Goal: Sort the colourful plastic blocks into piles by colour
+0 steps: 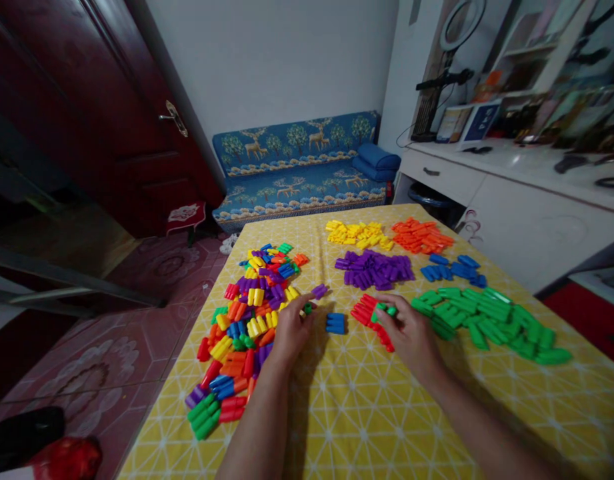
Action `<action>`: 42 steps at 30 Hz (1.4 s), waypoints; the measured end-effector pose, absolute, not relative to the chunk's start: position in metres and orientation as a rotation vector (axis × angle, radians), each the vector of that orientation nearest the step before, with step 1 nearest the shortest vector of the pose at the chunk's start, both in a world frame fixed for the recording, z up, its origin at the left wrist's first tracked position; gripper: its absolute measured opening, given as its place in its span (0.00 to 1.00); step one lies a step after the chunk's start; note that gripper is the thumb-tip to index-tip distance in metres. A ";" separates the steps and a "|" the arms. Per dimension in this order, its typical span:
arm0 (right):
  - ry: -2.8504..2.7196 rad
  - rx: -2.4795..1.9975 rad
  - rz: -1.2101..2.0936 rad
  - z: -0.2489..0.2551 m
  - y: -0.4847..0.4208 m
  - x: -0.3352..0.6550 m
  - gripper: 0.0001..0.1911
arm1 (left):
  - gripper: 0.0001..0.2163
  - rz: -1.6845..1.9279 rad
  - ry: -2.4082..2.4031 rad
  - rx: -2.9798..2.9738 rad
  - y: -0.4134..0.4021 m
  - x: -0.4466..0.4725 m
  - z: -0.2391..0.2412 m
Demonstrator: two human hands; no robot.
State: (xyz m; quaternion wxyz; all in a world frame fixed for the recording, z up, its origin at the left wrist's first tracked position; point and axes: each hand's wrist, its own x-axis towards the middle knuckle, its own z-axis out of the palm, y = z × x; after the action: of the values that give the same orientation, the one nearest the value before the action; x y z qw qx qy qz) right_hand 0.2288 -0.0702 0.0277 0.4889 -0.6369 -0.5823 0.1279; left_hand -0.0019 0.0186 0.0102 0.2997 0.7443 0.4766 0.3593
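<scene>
left hand (pixel 291 328) pinching a small green block (pixel 307 309) at the mixed pile (pixel 247 320) | right hand (pixel 409 333) grasping green pieces (pixel 385 309) over red group (pixel 369 313) — beside green pile (pixel 487 320) | tabletop (pixel 367 413) holds one-colour heaps — apparently for sorting

yellow tablecloth (pixel 367 413) — white lines, green blocks (pixel 491 320)

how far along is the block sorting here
Done: separate piles of yellow, orange, purple, blue and green blocks, plus a small red pile. In hand: the right hand holds a green block over the red pile; the left hand touches the mixed heap's edge. Left: the big mixed heap and a loose blue block.
</scene>
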 end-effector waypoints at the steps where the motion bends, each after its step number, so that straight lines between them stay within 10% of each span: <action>1: -1.409 -1.627 0.320 0.025 -0.082 0.249 0.14 | 0.18 0.937 1.262 1.991 0.019 -0.002 0.009; 13: -1.259 -1.937 -0.221 0.011 -0.149 0.342 0.26 | 0.17 0.895 1.258 2.049 0.022 -0.003 0.005; 25: -1.488 -1.805 -0.039 0.004 -0.134 0.297 0.14 | 0.16 0.986 1.143 1.969 0.017 0.001 0.010; 33: -1.693 -1.390 0.521 0.022 -0.100 0.172 0.31 | 0.40 0.768 0.727 1.392 -0.003 0.011 0.028; 42: -1.618 -1.304 0.487 0.021 -0.098 0.173 0.13 | 0.47 0.539 0.590 1.293 -0.011 0.018 0.019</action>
State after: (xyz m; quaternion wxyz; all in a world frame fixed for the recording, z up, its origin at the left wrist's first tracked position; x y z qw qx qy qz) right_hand 0.1730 -0.0981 0.0207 0.4827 -0.5350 -0.6640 0.1998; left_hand 0.0178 -0.0111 0.0186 0.7248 0.5861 0.2673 0.2442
